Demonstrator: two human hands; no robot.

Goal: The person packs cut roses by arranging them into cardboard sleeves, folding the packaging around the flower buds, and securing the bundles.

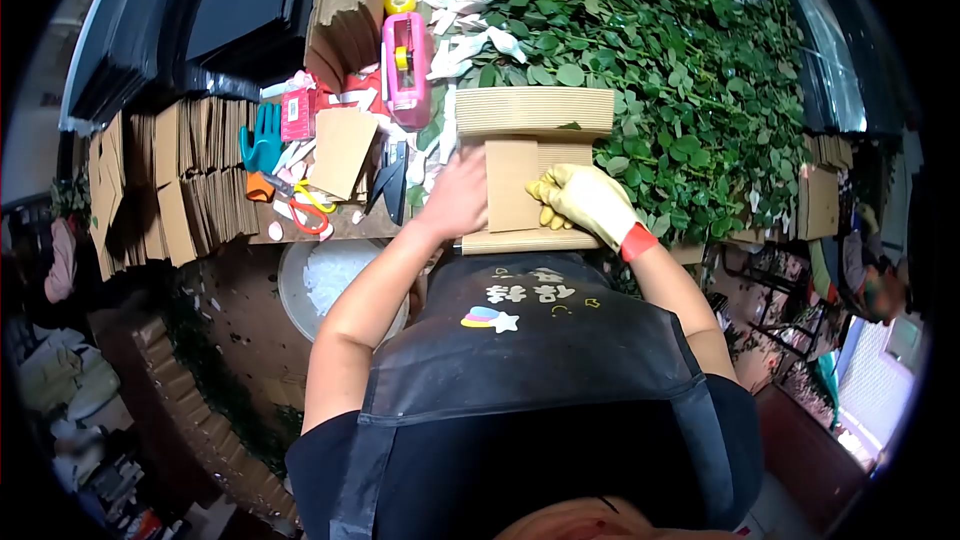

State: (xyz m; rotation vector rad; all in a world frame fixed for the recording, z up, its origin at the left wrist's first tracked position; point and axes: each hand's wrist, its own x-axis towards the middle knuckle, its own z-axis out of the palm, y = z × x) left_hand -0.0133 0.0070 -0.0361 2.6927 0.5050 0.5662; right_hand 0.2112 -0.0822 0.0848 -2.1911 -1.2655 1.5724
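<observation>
A flat brown cardboard piece (512,202) lies over a sheet of ribbed corrugated cardboard (535,112) at the table's front edge, close against my apron. My bare left hand (460,195) is at the left edge of the flat piece; its fingers are blurred and partly hidden, so their grip cannot be made out. On the other side, my right hand (582,202) wears a pale yellow glove with a red cuff. Its fingers are curled in at the right edge of the flat piece and appear closed on it.
Leafy green stems (640,60) are heaped behind and to the right. Leftward are a pink tape dispenser (404,70), a black stapler (390,180), scissors (308,208), a teal glove (262,138) and stacked cardboard (205,175). A white bucket (292,285) stands below the table edge.
</observation>
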